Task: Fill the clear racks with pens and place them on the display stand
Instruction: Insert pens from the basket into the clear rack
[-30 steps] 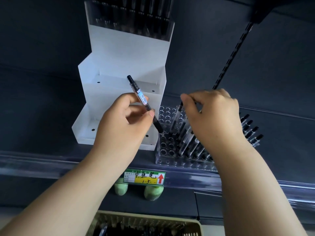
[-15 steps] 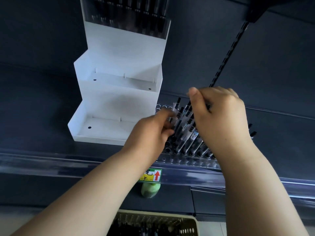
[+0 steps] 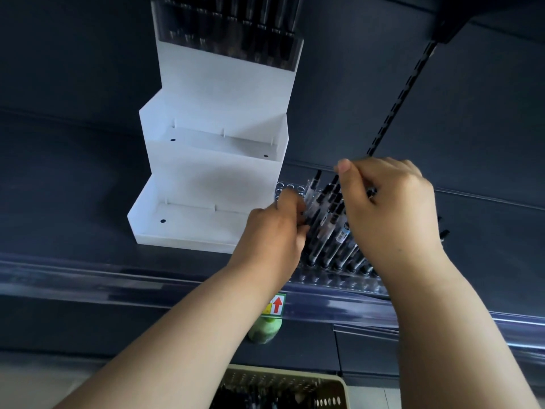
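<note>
In the head view, a clear rack (image 3: pixel 333 280) is seen on the shelf (image 3: pixel 73 231), just right of the white display stand (image 3: pixel 212 175), partly filled with pens (image 3: pixel 327 231); one pen (image 3: pixel 312 196) is pinched by the left hand (image 3: pixel 274 234); pen tops are gripped by the right hand (image 3: pixel 389 211).

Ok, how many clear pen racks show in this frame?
2. The filled rack stands on the top step of the white display stand; the part-filled rack sits on the shelf to its right, beneath the left hand and right hand. Others may lie outside the view.
</note>
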`<action>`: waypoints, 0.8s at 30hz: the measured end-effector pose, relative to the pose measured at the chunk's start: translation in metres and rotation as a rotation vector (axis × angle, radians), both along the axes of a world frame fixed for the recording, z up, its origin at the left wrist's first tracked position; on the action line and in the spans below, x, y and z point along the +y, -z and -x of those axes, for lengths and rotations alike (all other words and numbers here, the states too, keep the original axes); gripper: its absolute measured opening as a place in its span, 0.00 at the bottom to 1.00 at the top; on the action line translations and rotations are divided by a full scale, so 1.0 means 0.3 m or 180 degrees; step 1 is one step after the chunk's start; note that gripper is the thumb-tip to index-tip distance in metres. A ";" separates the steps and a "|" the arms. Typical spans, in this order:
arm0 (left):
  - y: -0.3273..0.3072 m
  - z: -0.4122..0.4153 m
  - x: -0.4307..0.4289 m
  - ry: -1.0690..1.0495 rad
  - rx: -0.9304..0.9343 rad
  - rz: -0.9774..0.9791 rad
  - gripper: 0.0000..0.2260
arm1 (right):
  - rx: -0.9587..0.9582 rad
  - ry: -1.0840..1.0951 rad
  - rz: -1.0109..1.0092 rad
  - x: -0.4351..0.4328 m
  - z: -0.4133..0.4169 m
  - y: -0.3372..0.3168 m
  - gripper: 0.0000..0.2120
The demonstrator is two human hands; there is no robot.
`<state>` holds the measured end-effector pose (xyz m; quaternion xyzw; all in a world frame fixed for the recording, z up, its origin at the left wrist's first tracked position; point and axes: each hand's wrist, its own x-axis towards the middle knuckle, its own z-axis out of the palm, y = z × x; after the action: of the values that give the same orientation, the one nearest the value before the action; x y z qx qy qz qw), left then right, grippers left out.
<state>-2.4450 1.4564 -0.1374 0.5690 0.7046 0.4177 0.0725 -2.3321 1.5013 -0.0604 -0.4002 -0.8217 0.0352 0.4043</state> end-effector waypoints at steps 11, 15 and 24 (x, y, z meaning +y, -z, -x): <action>-0.023 0.010 -0.002 -0.0017 -0.0072 0.0214 0.10 | -0.0046 -0.0157 -0.0102 -0.023 0.011 0.008 0.16; -0.039 0.027 -0.039 -0.0041 0.0202 0.0257 0.11 | -0.0097 -0.0250 -0.0269 -0.060 0.002 0.017 0.14; -0.025 0.021 -0.287 0.0082 0.1658 0.0499 0.13 | -0.0343 -0.0775 -0.0595 -0.258 -0.114 0.156 0.10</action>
<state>-2.4514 1.3704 -0.1299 0.6588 0.7225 0.2005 -0.0621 -2.2979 1.4238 -0.1072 -0.2596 -0.8843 -0.0142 0.3878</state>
